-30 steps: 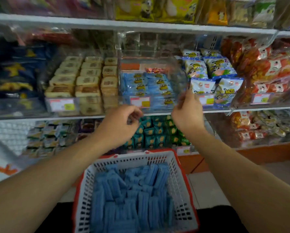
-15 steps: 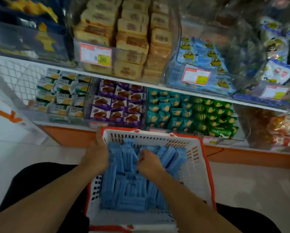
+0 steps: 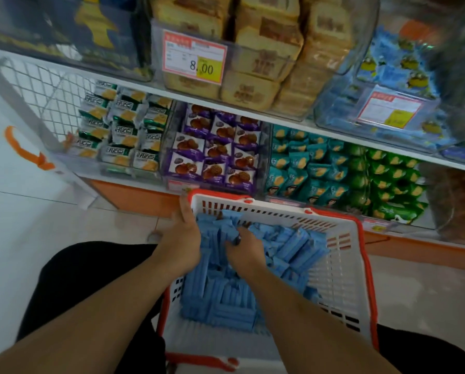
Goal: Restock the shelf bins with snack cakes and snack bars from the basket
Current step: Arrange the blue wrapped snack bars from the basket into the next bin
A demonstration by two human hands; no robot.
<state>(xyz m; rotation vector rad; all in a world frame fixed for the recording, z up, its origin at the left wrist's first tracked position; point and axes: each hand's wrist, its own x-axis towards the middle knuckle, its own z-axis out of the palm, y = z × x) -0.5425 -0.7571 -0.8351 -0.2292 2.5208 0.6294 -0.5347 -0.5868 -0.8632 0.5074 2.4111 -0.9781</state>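
Note:
A white basket with a red rim (image 3: 342,268) rests on my lap, filled with several blue-wrapped snack bars (image 3: 288,247). My left hand (image 3: 184,238) lies at the basket's far-left corner, fingers straight against the side of an upright bundle of blue bars. My right hand (image 3: 246,251) is in the middle of the pile, fingers curled round a few blue bars. Above on the shelf, a clear bin (image 3: 387,112) holds matching blue packs.
The upper shelf holds a bin of tan snack cakes (image 3: 266,58) with an 8.00 price tag. The lower shelf carries green-white packs (image 3: 123,128), purple cookie packs (image 3: 215,152), teal packs (image 3: 307,166) and green packs (image 3: 393,184). White tiled floor lies to the left.
One second ago both hands were up at the clear bin of blue packs; my view then dropped and both hands went down into the basket. Since half a second ago they have barely moved.

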